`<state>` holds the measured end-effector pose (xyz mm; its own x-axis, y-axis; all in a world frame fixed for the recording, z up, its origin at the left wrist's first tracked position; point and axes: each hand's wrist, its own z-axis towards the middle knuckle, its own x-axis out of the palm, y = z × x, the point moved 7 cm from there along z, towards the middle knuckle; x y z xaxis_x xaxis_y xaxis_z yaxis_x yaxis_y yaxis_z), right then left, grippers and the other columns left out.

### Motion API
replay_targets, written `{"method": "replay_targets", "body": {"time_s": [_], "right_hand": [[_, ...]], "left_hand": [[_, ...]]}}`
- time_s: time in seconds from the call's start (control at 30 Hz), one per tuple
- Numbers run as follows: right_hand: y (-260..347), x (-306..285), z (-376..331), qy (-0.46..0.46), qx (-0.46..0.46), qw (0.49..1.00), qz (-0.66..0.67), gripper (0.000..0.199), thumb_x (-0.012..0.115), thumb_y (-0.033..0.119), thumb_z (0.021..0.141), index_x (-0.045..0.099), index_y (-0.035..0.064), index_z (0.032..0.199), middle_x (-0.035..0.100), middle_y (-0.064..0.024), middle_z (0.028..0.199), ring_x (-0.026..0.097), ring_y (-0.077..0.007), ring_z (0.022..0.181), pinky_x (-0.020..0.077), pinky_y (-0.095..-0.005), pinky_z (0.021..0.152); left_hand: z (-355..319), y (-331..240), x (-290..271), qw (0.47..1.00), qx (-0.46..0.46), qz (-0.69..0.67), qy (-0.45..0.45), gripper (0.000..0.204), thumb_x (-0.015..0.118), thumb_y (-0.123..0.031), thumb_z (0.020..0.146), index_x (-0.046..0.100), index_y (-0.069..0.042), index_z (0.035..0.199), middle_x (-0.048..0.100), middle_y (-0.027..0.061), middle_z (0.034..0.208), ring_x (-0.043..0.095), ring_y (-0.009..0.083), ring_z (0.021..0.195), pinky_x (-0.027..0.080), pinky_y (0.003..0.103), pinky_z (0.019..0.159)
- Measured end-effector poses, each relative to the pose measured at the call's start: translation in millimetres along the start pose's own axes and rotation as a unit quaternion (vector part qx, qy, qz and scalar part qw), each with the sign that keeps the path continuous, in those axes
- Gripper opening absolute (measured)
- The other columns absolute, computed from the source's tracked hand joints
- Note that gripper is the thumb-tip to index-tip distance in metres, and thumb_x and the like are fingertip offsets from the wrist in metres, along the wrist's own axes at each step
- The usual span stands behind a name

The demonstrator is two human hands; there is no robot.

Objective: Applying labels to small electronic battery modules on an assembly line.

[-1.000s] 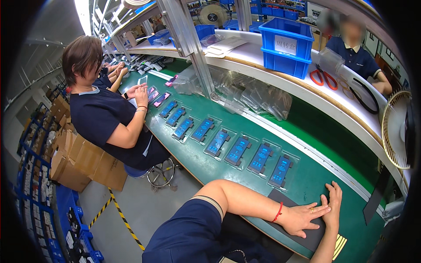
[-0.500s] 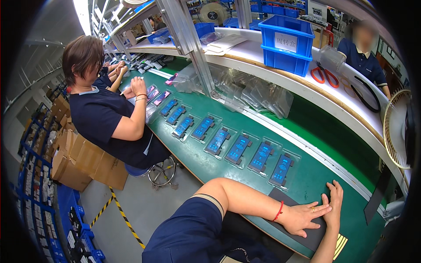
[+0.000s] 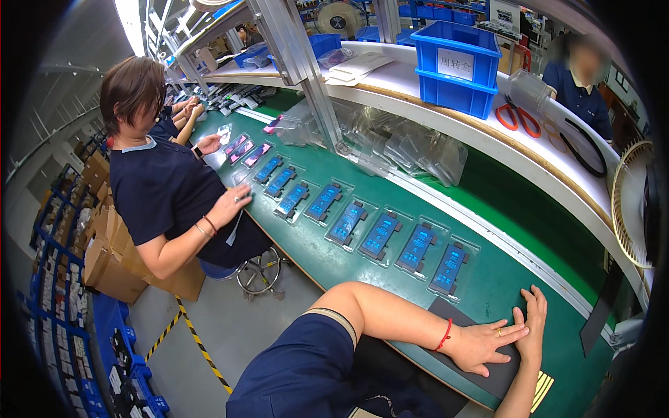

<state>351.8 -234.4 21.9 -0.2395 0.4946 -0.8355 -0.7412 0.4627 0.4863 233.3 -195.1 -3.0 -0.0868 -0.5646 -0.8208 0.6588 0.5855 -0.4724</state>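
My left hand, with a red cord bracelet and a ring, lies on a dark mat, its fingers spread. Its fingertips meet the palm side of my right hand, which stands on edge at the mat's far right with its fingers stretched out. I see nothing held in either hand, though the spot where they meet is partly covered. Left of the mat, a row of several flat batteries with blue markings lies in clear plastic trays on the green bench. Yellow strips lie beside my right forearm.
A co-worker sits at the left with a pale piece in one hand. Above the bench, a curved shelf carries blue bins and red-handled scissors. Clear plastic trays are heaped beneath it. A fan stands right.
The co-worker's hands have parted: one has dropped toward the bench edge, the other holds the pale piece over the bench. My own hands have stayed practically still.
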Motion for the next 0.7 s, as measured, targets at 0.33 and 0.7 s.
{"method": "replay_targets", "body": {"time_s": [0.33,0.7], "right_hand": [[1.0,-0.3,-0.3,0.001,0.004,1.000,0.005,0.040,0.065,0.002,0.083,0.059,0.0020,0.123,0.048,-0.0202,0.140,0.045,-0.0389,0.130,0.0373,-0.0449,0.108],[0.2,-0.1,-0.2,-0.006,-0.003,1.000,0.007,0.040,0.065,0.002,0.083,0.059,0.0014,0.122,0.049,-0.0211,0.139,0.045,-0.0395,0.129,0.0376,-0.0451,0.108]], "left_hand": [[0.1,0.1,0.9,1.000,-0.002,-0.007,0.003,0.058,0.065,-0.043,0.088,0.060,-0.007,0.134,-0.007,0.0385,0.156,-0.003,0.0464,0.150,0.021,0.058,0.116],[0.1,0.8,1.3,1.000,-0.003,-0.012,0.005,0.058,0.065,-0.042,0.088,0.060,-0.007,0.135,-0.008,0.0386,0.156,-0.003,0.0465,0.150,0.020,0.058,0.117]]}}
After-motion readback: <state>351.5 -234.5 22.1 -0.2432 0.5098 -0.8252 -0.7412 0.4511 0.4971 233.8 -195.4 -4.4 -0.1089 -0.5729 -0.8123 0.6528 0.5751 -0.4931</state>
